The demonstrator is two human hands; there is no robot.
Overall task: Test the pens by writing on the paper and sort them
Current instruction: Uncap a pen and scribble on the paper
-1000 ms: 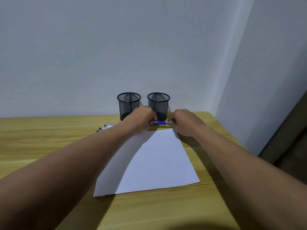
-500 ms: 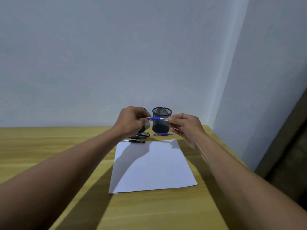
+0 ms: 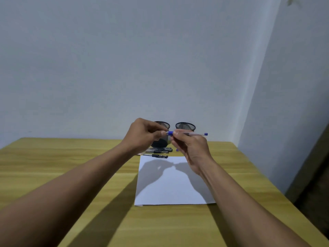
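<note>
Both hands — left hand (image 3: 144, 134), right hand (image 3: 188, 148) — gripping blue pen (image 3: 194, 134) above blank paper (image 3: 170, 184); no marks yet, sorting pending.

Counts: 2 black mesh cups, left cup (image 3: 162, 124) and right cup (image 3: 185, 126). 1 sheet of paper (image 3: 170, 186). 1 blue pen (image 3: 191, 134) in my hands. On the table (image 3: 53, 161), at least 3 dark pens: nearest one (image 3: 156, 155), a clump behind it (image 3: 161, 150) (count there unclear, they overlap). Blue speck (image 3: 177, 150) beside them, cannot identify.
</note>
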